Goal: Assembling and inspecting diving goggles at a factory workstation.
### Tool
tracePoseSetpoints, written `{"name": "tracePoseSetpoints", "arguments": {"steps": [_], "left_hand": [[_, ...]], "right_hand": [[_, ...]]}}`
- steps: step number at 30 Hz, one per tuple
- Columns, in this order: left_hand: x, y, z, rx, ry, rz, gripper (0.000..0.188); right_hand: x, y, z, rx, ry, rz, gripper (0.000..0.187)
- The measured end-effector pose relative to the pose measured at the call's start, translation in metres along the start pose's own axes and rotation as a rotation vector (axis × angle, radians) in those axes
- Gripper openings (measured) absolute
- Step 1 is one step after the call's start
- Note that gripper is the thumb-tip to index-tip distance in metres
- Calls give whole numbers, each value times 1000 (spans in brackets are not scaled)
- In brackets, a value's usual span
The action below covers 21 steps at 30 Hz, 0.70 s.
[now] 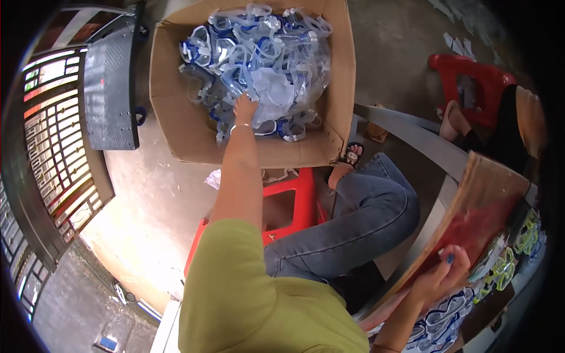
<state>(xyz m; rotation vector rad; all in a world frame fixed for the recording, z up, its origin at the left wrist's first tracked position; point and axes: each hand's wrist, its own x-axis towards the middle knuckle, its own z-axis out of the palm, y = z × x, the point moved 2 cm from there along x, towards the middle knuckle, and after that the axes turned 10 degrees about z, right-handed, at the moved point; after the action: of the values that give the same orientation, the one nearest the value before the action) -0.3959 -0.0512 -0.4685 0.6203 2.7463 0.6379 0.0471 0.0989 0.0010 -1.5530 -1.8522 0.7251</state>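
Observation:
My left hand (245, 110) reaches into a large cardboard box (194, 132) in front of me. Its fingers are closed at the near edge of a heap of clear and blue goggles (259, 50), on a pair of goggles there; the fingertips are partly hidden. A milky, translucent plastic piece (273, 91) lies on the heap beside the hand. At the lower right, my right hand (444, 275) is held over a worn red-brown board, fingers loosely bent and apart. I see nothing in it.
A red plastic stool (294, 200) stands under the box's near side. More goggles (438, 320), blue and yellow-green ones, lie beside the red-brown board (477, 203) at right. Another person's leg and a second red stool (471, 88) are at far right. A dark board (110, 88) stands at left.

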Motion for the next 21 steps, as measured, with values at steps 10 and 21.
{"name": "tracePoseSetpoints", "arguments": {"steps": [10, 21], "left_hand": [[38, 16, -79, -604, 185, 133, 10], [-68, 204, -297, -2412, -764, -398, 30]], "right_hand": [[23, -26, 35, -219, -60, -54, 21], [42, -45, 63, -10, -63, 17, 24]]}}
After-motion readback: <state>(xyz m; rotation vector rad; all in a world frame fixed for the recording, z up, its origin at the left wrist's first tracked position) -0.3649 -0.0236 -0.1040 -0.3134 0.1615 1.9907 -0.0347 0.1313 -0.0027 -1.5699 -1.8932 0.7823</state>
